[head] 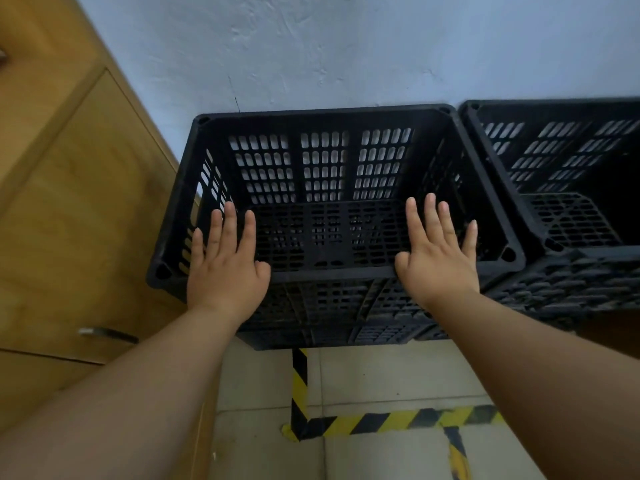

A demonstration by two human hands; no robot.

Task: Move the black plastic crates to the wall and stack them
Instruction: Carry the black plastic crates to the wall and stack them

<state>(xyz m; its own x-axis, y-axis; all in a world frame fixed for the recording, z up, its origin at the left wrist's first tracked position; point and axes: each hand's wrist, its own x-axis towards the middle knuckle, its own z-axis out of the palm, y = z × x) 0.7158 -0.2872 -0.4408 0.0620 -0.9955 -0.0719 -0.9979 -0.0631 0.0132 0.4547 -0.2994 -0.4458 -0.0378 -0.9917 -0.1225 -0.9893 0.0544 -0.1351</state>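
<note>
Against the wall, two empty black crates stand side by side.

Pale wall, wood cabinet left, tiled floor w/ hazard tape.

Soft even light, sharp, edges bowed

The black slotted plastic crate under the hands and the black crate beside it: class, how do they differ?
The black slotted plastic crate under the hands shows whole; the neighbouring black crate is cut off by the frame. The left hand and right hand rest open over the first's near rim; nothing touches the second. Both stand against the wall, empty.
</note>
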